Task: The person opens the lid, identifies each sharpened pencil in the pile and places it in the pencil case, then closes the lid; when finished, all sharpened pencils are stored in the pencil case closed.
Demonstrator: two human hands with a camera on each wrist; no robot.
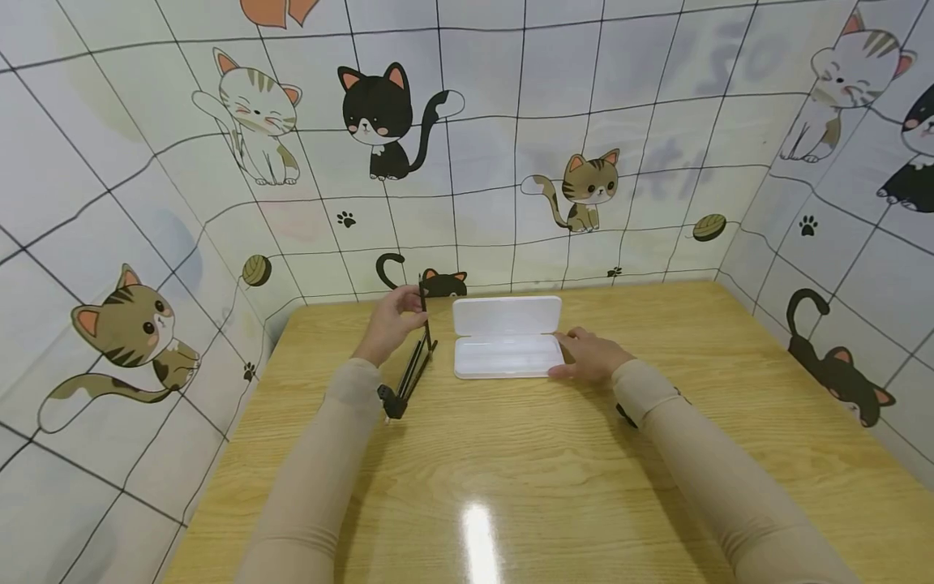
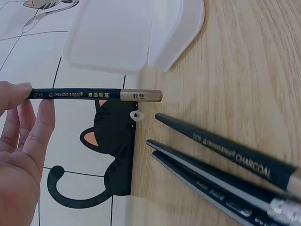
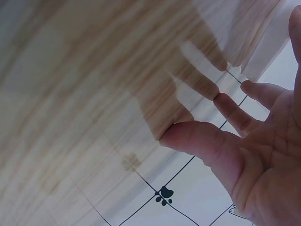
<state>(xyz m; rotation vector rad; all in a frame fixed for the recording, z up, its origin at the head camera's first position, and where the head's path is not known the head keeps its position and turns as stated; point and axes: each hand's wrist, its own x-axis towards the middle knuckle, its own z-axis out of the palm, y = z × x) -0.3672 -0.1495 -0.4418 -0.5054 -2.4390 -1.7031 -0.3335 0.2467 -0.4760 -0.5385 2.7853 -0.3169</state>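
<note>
My left hand (image 1: 394, 323) pinches a dark charcoal pencil (image 2: 75, 94) between thumb and fingertips. In the head view this pencil stands nearly upright, left of the white pencil case (image 1: 508, 357); its tan end shows in the left wrist view. Below that hand, several dark pencils (image 2: 211, 141) lie side by side on the table, one lettered CHARCOAL. The case lies with its lid (image 1: 507, 315) raised at the back, and its tray holds nothing visible. At the case's right side is my right hand (image 1: 589, 357), thumb by the front corner, fingers spread and fingertips touching the tabletop.
A wood-grain table (image 1: 467, 454) spreads under everything, with a glare spot near its front. White cloth walls (image 1: 496, 227) printed with cats and grid lines rise at the back and both sides. The back wall stands close behind the case.
</note>
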